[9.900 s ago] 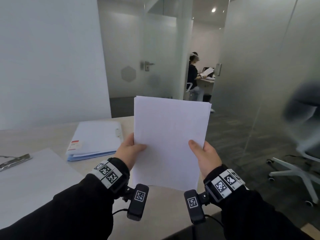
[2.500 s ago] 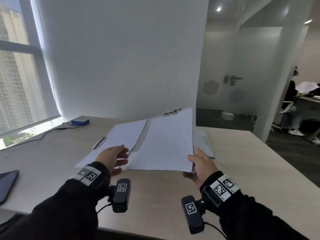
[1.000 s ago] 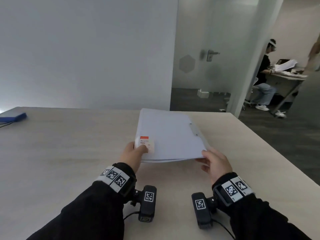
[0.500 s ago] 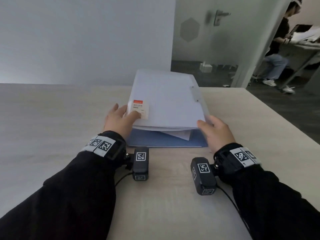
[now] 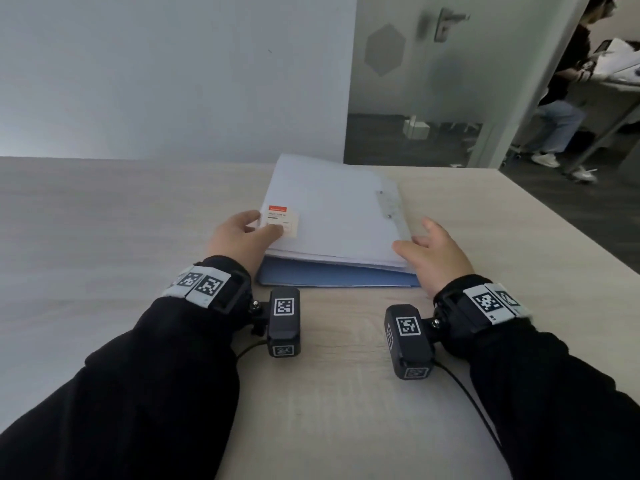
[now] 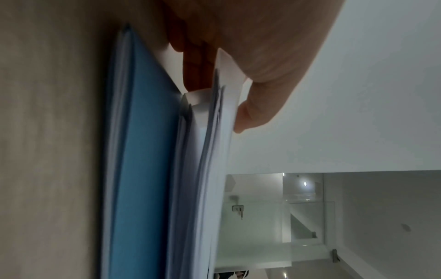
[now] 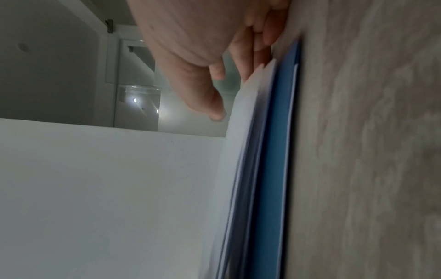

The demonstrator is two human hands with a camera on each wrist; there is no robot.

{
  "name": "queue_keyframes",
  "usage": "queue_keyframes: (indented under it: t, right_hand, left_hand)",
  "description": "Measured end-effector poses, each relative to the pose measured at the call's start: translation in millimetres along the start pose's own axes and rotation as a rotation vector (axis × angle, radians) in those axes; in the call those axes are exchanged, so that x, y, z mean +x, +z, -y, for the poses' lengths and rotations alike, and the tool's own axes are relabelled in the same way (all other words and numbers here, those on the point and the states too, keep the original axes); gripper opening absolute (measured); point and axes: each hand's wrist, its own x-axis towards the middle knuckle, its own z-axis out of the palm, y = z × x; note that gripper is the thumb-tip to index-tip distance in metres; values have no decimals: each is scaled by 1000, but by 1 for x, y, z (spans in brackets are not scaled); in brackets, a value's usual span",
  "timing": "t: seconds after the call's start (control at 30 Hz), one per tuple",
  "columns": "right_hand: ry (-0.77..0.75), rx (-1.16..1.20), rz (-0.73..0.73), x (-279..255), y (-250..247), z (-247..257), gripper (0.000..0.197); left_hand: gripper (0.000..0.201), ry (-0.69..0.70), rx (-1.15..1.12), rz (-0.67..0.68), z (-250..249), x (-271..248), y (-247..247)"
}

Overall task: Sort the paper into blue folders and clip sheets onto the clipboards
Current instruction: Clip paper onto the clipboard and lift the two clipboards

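Basically: desk (image 5: 104, 237) first, light wood, and it carries everything. Just ahead of both hands sits a stack of folders, square to the near edge. The bottom blue folder (image 5: 332, 276) lies flat and sticks out toward the wrists. The upper folder (image 5: 332, 209), pale with a red-and-white label (image 5: 281, 220) by the left thumb, has its near edge raised off the blue one, with loose sheets showing in the gap.

Left hand (image 5: 242, 237) pinches that upper folder's near-left corner: thumb on top at the label, fingers underneath, probably to lift or open it. Right hand (image 5: 433, 254) is beside the near-right corner, fingers spread and relaxed, holding nothing; my guess is it's steadying or squaring the edge.

No clipboard in view from here.
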Motion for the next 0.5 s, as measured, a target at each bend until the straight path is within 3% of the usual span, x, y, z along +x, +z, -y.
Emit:
queue_keyframes:
  t: [0.27, 0.5]
  right_hand:
    - [-8, 123, 29, -22, -8, -1, 62]
    - [-39, 190, -100, -75, -24, -9, 41]
  left_hand:
    - [58, 7, 39, -75, -3, -46, -13]
    - [42, 17, -49, -97, -1, -95, -37]
